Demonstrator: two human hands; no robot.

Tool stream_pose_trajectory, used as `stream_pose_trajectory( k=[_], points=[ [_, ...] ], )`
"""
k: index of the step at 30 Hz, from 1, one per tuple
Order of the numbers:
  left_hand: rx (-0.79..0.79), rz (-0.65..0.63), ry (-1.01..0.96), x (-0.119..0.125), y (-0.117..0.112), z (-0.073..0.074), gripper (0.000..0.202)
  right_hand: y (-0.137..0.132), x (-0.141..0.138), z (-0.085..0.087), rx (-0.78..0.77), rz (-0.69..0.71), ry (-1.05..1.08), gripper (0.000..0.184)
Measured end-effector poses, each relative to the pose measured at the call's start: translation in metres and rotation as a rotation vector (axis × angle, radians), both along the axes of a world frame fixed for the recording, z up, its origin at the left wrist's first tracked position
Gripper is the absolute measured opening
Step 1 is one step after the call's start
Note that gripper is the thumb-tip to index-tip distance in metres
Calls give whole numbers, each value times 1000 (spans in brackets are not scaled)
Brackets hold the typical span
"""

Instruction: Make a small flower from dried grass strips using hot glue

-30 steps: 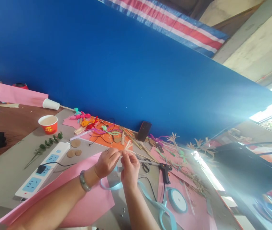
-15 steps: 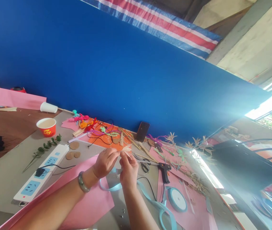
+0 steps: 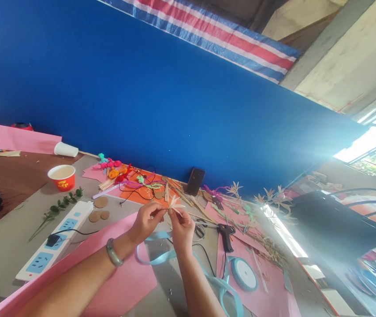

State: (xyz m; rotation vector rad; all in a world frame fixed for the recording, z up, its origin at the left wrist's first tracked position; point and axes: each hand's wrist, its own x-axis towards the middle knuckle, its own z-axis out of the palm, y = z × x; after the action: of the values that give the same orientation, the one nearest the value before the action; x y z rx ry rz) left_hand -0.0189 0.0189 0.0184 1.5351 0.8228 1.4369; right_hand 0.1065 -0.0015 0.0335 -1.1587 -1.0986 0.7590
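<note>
A pale, dried-looking flower [image 3: 175, 203] with thin pointed petals is held up over the table between my two hands. My right hand [image 3: 183, 226] pinches it just under the petals. Thumb and fingers of my left hand [image 3: 148, 221], with a bangle on the wrist, are closed at the flower's base, almost touching the right fingertips. The fingers hide the lower end of the flower. Light blue ribbon [image 3: 161, 259] loops below and behind the hands and runs to the ribbon spool [image 3: 244, 274] at the right.
A glue gun [image 3: 226, 236] and scissors [image 3: 200, 229] lie right of my hands. Pink paper [image 3: 121, 273] is under my left forearm. Around it are a power strip [image 3: 53, 242], a paper cup [image 3: 62, 177], wood slices [image 3: 101, 202], a leafy sprig [image 3: 62, 204] and a phone [image 3: 195, 181].
The flower now shows more of its petals, spread upward above my fingers. My right hand has turned slightly and shifted a little right. The whole view has moved slightly.
</note>
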Motion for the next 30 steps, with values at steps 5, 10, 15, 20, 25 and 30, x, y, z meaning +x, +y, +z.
stream_pose_trajectory(
  k=[5, 10, 15, 20, 25, 30],
  points=[
    [-386, -261, -236, -1, 7, 1, 28, -1, 5, 3, 20, 37, -115, 17],
    [-554, -378, -379, -1, 5, 4, 24, -1, 11, 5, 4, 121, -144, 17],
    [-607, -450, -398, 2, 6, 6, 27, -1, 22, 9, -5, 226, -143, 17],
    [-491, -489, -262, 7, 13, 23, 26, -3, 34, 24, 4, 183, -214, 21],
    [-376, -423, -186, 16, 10, 45, 28, -11, 37, 40, 44, 159, -170, 22],
    [-320, -377, -213, 22, 5, 43, 26, -17, 33, 47, 71, 154, -126, 21]
  ],
)
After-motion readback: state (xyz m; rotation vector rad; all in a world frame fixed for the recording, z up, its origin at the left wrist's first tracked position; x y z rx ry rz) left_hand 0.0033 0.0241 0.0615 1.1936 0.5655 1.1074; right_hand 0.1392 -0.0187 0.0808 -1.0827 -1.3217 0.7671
